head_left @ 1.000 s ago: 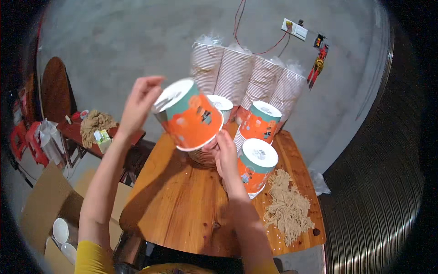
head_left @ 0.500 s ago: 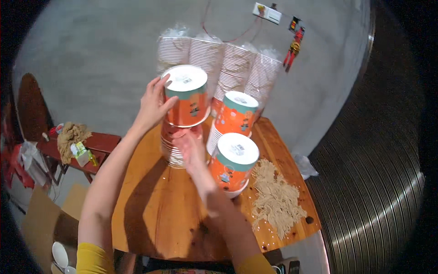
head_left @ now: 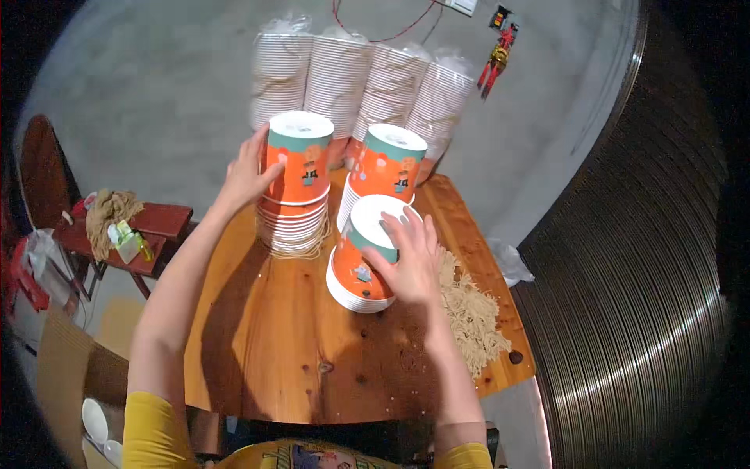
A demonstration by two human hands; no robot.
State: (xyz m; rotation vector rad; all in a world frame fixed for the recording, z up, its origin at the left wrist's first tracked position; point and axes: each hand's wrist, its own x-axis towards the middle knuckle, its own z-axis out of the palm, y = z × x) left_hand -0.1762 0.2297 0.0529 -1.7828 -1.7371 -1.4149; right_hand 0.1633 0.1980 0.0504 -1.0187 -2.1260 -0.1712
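Note:
Upside-down paper buckets, orange with a green band and white base, stand nested in stacks on the wooden table [head_left: 289, 328]. My left hand [head_left: 248, 176] curves round the left side of the top paper bucket [head_left: 305, 168] of the left stack, thumb in front. Thin tan strands hang round the lower rims of that stack. My right hand [head_left: 410, 262] grips the nearest paper bucket [head_left: 361, 266] from above and the right, thumb on its front and fingers over its base. This bucket leans a little, with several white rims under it. Behind it stands another stack of paper buckets [head_left: 383, 168].
Tall plastic-wrapped bucket stacks [head_left: 336, 86] stand at the table's back, before the grey wall. A heap of tan strands [head_left: 473, 320] lies at the right. A ribbed metal shutter [head_left: 625, 313] rises beyond. To the left is a red bench [head_left: 160, 223] with cloth on it.
The left bucket has come down onto its stack, my left hand still at its side. My right hand has left that stack for the nearest bucket, which now leans. The view has shifted.

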